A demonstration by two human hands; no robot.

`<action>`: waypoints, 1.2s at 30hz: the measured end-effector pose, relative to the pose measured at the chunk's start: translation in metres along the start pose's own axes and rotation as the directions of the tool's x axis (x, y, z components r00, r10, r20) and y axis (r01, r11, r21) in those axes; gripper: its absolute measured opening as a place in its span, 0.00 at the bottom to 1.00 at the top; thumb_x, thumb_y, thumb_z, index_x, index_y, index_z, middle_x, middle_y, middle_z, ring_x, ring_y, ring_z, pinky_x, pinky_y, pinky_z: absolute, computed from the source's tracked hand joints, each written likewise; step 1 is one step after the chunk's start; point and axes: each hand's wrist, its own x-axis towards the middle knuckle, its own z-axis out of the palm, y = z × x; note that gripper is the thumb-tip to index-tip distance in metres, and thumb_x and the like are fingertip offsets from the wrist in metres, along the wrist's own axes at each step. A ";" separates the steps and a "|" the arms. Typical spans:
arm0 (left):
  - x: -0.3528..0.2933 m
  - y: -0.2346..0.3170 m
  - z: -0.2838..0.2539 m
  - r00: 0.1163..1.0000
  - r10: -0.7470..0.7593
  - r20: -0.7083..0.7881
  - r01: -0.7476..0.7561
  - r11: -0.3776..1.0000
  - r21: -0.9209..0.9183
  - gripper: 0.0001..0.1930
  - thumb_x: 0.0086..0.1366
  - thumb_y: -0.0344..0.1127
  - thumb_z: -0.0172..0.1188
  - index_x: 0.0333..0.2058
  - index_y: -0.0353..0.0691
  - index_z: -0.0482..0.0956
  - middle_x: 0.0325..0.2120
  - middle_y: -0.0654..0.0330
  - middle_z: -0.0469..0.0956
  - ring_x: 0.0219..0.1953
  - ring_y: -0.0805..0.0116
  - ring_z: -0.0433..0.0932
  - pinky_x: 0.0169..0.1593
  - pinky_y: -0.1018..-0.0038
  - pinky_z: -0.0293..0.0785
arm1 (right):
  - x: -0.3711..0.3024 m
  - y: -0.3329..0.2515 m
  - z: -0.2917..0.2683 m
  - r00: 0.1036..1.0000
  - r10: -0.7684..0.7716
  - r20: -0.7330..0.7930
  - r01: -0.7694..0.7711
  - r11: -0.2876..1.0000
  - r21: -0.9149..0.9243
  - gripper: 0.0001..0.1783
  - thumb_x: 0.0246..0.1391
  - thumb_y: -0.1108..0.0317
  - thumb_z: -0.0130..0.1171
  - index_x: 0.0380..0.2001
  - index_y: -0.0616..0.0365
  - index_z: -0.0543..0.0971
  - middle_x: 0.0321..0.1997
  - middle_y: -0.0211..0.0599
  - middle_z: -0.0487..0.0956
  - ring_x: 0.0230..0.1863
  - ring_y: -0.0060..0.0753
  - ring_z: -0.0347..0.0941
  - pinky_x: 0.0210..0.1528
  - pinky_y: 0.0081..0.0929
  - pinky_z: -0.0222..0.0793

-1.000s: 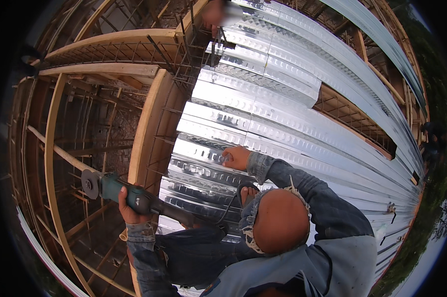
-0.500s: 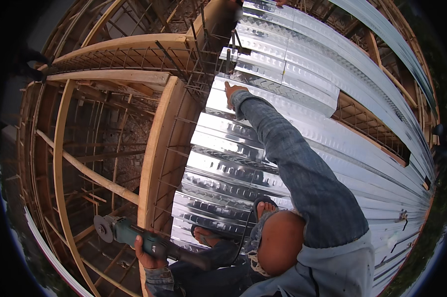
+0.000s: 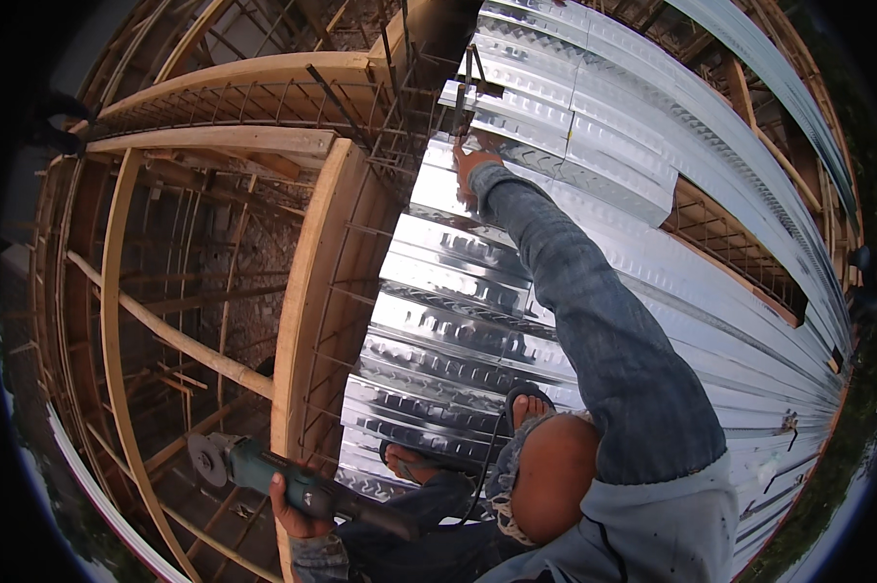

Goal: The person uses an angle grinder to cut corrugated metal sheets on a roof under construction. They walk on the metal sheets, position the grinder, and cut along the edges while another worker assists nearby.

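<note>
In my left hand (image 3: 296, 507) is a dark green angle grinder (image 3: 281, 476), gripped round its body. Its disc (image 3: 207, 459) points left over the timber-framed opening. My right arm reaches far forward across the shiny ribbed metal decking (image 3: 438, 325). At its end my right hand (image 3: 472, 171) has the index finger stretched out, beside the notched edge of the decking where upright steel bars (image 3: 465, 97) stick up. Nothing shows in that hand; whether the fingertip touches the metal I cannot tell.
Along the left runs a timber beam form (image 3: 310, 282) with rebar beside it, above a deep open pit with poles (image 3: 181, 340). A rectangular cut-out (image 3: 735, 248) shows rebar at the right. My sandalled feet (image 3: 414, 464) rest on the decking near a black cord (image 3: 479, 486).
My right hand has moved slightly forward and right, nearer the steel bars. The grinder has shifted a little, its disc slightly lower and turned more toward view.
</note>
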 end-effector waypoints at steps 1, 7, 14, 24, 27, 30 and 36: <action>0.000 0.000 0.001 1.000 0.002 -0.001 -0.002 1.000 0.007 0.18 0.58 0.44 0.56 0.42 0.38 0.70 0.33 0.55 0.75 0.36 0.62 0.75 0.39 0.63 0.75 | 0.002 0.001 0.000 1.000 -0.010 -0.004 0.010 1.000 0.007 0.57 0.37 0.59 0.68 0.66 0.51 0.44 0.47 0.43 0.77 0.46 0.43 0.75 0.46 0.38 0.71; 0.010 -0.007 0.014 1.000 0.025 0.014 -0.026 0.997 0.073 0.20 0.58 0.47 0.56 0.40 0.36 0.71 0.31 0.56 0.76 0.35 0.63 0.76 0.39 0.65 0.75 | -0.051 -0.026 -0.002 0.939 -0.147 -0.311 0.268 0.879 0.394 0.39 0.44 0.60 0.56 0.61 0.55 0.59 0.44 0.52 0.77 0.41 0.48 0.76 0.46 0.36 0.71; 0.059 -0.089 0.103 0.988 0.091 0.123 -0.082 0.994 -0.074 0.23 0.56 0.46 0.59 0.42 0.33 0.70 0.33 0.55 0.75 0.36 0.63 0.75 0.39 0.67 0.75 | -0.267 -0.085 0.074 0.305 -0.952 0.002 0.230 0.076 0.970 0.54 0.46 0.31 0.51 0.62 0.65 0.51 0.48 0.52 0.70 0.48 0.39 0.71 0.33 0.29 0.77; 0.079 -0.193 0.237 0.867 -0.053 0.495 -0.066 0.974 0.219 0.18 0.54 0.37 0.62 0.38 0.29 0.72 0.30 0.54 0.76 0.30 0.66 0.76 0.35 0.72 0.75 | -0.313 0.010 0.078 0.829 -0.554 0.073 -0.294 -0.321 0.900 0.32 0.43 0.70 0.66 0.50 0.60 0.62 0.31 0.36 0.74 0.26 0.25 0.75 0.17 0.21 0.72; 0.085 -0.205 0.252 0.770 -0.148 0.621 -0.030 0.963 0.266 0.21 0.54 0.38 0.62 0.41 0.29 0.71 0.32 0.52 0.75 0.33 0.65 0.77 0.37 0.72 0.75 | -0.318 0.019 0.080 0.868 -0.495 0.025 -0.229 -0.357 0.906 0.30 0.42 0.73 0.65 0.48 0.62 0.63 0.31 0.37 0.73 0.22 0.26 0.74 0.16 0.22 0.72; 0.090 -0.213 0.252 0.715 -0.189 0.673 0.047 0.974 0.223 0.24 0.54 0.39 0.61 0.45 0.29 0.67 0.36 0.50 0.75 0.36 0.63 0.76 0.40 0.69 0.77 | -0.322 0.020 0.082 0.914 -0.406 -0.024 -0.132 -0.351 0.927 0.28 0.42 0.73 0.65 0.45 0.62 0.64 0.28 0.37 0.73 0.20 0.24 0.73 0.16 0.21 0.72; 0.097 -0.214 0.201 0.781 -0.319 0.537 0.232 0.946 0.226 0.27 0.55 0.44 0.60 0.46 0.28 0.67 0.36 0.51 0.74 0.38 0.62 0.76 0.43 0.67 0.76 | -0.328 -0.007 0.091 0.899 -0.431 0.080 -0.205 -0.251 0.946 0.29 0.38 0.69 0.69 0.44 0.60 0.66 0.22 0.30 0.72 0.13 0.20 0.68 0.11 0.19 0.65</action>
